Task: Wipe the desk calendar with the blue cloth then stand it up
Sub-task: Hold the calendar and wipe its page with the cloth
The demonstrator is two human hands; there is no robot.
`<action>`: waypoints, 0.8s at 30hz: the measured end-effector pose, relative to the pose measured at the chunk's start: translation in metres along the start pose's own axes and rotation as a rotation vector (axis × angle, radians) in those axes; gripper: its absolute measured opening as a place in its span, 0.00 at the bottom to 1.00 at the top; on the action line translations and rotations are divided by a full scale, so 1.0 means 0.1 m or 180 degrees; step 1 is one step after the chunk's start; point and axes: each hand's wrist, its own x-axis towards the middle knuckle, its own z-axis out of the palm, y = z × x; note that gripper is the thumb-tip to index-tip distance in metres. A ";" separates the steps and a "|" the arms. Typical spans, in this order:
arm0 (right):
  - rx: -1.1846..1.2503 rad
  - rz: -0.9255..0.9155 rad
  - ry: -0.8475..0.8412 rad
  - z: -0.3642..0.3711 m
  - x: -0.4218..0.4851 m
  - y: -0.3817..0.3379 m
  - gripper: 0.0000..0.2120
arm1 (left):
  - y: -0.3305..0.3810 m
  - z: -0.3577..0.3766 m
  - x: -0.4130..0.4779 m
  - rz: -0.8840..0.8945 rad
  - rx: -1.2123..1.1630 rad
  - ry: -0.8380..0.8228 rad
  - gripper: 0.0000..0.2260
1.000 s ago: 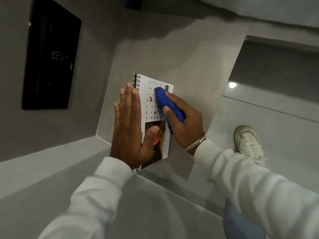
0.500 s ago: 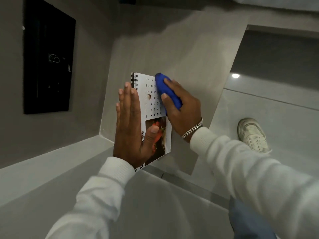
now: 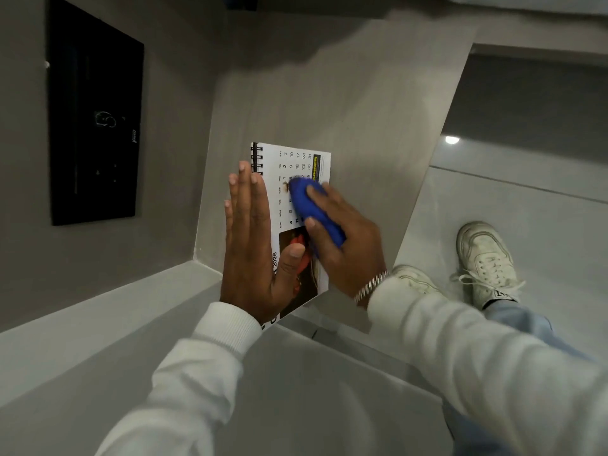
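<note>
- The two white sleeves come in from the bottom of the frame, the left at lower centre, the right at lower right; both forearms reach up toward the middle of the picture, where the work is.
- The left hand (image 3: 251, 245) lies flat and open on the left half of the desk calendar (image 3: 297, 166), fingers straight and together, thumb spread onto the photo panel; it grasps nothing, it only pins the calendar; a good wipe depends on that palm pressing down evenly so the page does not slide or lift.
- The right hand (image 3: 342, 245), bracelet at the wrist, is closed around the blue cloth (image 3: 312, 209), bunched into a wad and pressed on the date grid at frame centre; in my judgement the wiping step is under way and standing up is not yet begun.
- To do it well, I would run the cloth in straight, overlapping passes toward the free right edge; keep pressure light near the spiral binding at the upper left of the calendar, where cloth could snag; then shift the pinning palm to clean the covered part.
- The calendar lies flat on the grey table (image 3: 345, 103) at frame centre; a dark panel (image 3: 95, 126) sits on the wall at upper left.
</note>
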 end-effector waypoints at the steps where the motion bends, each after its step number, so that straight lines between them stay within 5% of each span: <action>1: -0.0003 -0.0029 0.0110 -0.02 0.14 -0.03 0.21 | 0.00 0.00 0.00 -0.0016 0.0011 -0.0005 0.39; 5: -0.0040 -0.0071 0.0176 -0.06 0.33 -0.08 0.21 | 0.02 -0.01 0.00 -0.0046 0.0032 0.0004 0.39; 13: -0.0103 -0.0186 -0.0498 0.02 -0.55 0.13 0.22 | -0.01 0.00 0.00 0.0007 -0.0045 0.0031 0.36; 24: -0.0191 -0.0369 0.0119 0.01 0.22 -0.07 0.22 | 0.00 0.01 -0.01 -0.0016 -0.0053 0.0028 0.36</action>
